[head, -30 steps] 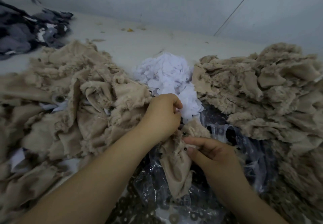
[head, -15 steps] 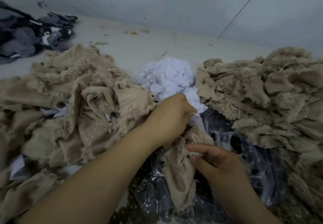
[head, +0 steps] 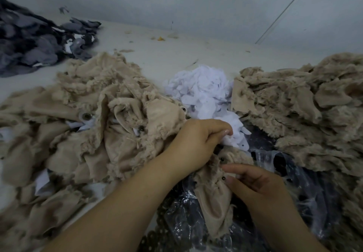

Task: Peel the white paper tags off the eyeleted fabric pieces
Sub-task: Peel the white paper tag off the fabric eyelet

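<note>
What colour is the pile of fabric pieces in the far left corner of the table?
Dark grey, with some black and a few white bits; the head view shows it.

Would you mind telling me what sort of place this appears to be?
Probably a garment or textile workshop: heaps of beige fabric pieces with metal eyelets, a mound of peeled white paper tags, and grey offcuts.

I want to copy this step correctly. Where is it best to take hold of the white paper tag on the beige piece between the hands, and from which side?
Probably at the free end of the white paper tag, which sticks out up and right past the left hand. Come from the far side, pinching across the flat strip. The right hand steadies the eyeleted fabric piece below.
</note>
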### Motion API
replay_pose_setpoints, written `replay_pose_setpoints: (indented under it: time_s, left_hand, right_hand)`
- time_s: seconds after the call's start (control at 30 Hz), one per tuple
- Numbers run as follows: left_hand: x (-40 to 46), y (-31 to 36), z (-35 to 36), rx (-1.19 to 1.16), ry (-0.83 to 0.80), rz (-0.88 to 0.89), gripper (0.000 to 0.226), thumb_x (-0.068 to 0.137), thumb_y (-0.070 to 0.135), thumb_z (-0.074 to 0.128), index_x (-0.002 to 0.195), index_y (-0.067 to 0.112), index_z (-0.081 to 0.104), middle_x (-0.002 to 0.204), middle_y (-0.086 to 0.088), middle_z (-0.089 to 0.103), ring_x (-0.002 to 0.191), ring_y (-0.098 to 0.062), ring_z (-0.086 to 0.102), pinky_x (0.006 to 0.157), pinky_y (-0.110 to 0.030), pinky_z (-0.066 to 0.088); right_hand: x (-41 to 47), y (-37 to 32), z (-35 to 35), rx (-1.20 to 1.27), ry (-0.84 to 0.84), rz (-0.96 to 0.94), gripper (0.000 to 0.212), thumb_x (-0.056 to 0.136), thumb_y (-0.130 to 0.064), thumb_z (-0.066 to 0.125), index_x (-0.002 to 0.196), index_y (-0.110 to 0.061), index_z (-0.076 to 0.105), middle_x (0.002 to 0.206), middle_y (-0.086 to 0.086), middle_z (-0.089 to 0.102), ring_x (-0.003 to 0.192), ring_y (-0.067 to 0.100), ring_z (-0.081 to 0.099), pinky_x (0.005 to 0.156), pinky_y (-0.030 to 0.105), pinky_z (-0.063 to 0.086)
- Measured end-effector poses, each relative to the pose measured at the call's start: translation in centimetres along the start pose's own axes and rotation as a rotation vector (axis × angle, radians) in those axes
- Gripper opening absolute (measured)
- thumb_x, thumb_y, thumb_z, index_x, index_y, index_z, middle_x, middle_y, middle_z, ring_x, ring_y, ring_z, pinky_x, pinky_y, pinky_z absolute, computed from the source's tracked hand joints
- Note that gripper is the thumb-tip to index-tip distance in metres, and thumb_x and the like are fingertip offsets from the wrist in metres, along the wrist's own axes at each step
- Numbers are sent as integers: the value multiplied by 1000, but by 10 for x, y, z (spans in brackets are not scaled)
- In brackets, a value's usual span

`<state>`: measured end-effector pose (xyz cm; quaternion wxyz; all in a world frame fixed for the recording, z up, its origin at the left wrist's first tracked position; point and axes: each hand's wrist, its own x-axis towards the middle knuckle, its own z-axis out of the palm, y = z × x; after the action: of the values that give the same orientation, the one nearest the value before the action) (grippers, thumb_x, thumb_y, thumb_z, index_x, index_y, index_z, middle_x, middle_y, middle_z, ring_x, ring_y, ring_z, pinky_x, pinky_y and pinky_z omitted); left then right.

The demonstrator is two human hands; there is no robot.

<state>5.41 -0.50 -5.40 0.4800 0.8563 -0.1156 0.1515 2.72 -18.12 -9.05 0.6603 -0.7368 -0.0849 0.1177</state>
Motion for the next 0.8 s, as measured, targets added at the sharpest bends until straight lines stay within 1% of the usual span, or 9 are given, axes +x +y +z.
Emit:
replay_pose_setpoints:
  time_s: [0.1, 0.2, 0.33, 0.4, 0.47, 0.53, 0.6, 0.7, 0.8]
  left_hand:
    - [1, -1, 0, 8, 0, -17, 20, 101, 17, 49, 96, 12, 68, 86, -9, 68, 79, -25, 62, 74, -40, 51]
    - [1, -1, 1, 18, -30, -33, 21, 104, 20, 43, 98, 14, 62, 82, -22, 60, 71, -34, 55, 66, -41, 49]
    - [0, 0, 2, 38, -105, -88, 23, 105, 23, 42, 118, 21, 60, 96, -23, 68, 86, -34, 65, 77, -45, 53]
    - [0, 0, 1, 33, -124, -110, 26, 102, 20, 49, 126, 24, 57, 101, -20, 68, 92, -33, 65, 81, -42, 53]
    - [0, -2, -3, 36, -148, -127, 38, 95, 18, 61, 131, 28, 53, 112, -9, 67, 105, -20, 64, 91, -37, 52]
    - [-1, -5, -7, 33, -163, -136, 49, 90, 14, 67, 133, 30, 51, 124, 0, 64, 118, -7, 57, 97, -22, 49]
    - [-2, -5, -12, 30, -173, -135, 53, 88, 6, 64, 133, 30, 51, 128, 3, 62, 121, -1, 53, 92, -6, 43]
    - [-4, -5, -14, 45, -188, -116, 51, 89, -4, 55, 131, 23, 55, 129, 2, 62, 122, -2, 54, 97, -10, 44]
    - [-3, -4, -14, 98, -182, -62, 49, 87, -10, 50, 127, 16, 60, 126, -1, 64, 118, -5, 57, 101, -18, 46]
  right_hand:
    - [-1, 1, 0, -14, 10, -11, 38, 83, -1, 75, 83, -39, 81, 86, -1, 79, 82, 16, 76, 69, 18, 58]
    - [-1, 1, 0, 1, 21, -5, 36, 82, -1, 75, 84, -36, 82, 86, 5, 78, 83, 22, 75, 70, 20, 59]
    - [-3, -3, 0, 15, 7, 21, 34, 84, -3, 74, 86, -36, 81, 81, 9, 76, 78, 26, 74, 70, 25, 61]
    - [-3, -7, 2, 38, 7, 26, 32, 83, -2, 75, 85, -33, 79, 76, 12, 73, 70, 23, 70, 68, 26, 60]
    - [-5, -12, 3, 73, 1, 26, 35, 83, 1, 74, 83, -33, 74, 73, 10, 72, 67, 20, 68, 66, 29, 60]
    - [-6, -17, 2, 123, -15, 31, 42, 83, 6, 72, 87, -36, 68, 78, 11, 76, 73, 24, 73, 70, 35, 60]
    - [-8, -22, 0, 126, -36, 36, 52, 84, 6, 71, 98, -43, 64, 75, 11, 76, 72, 24, 74, 68, 33, 59]
    - [-6, -31, -3, 96, -80, 26, 66, 85, 5, 70, 117, -51, 58, 56, 3, 66, 55, 11, 65, 56, 21, 53]
    - [1, -38, 0, -4, -58, -11, 58, 84, 0, 74, 106, -51, 63, 62, 9, 69, 60, 17, 68, 61, 28, 55]
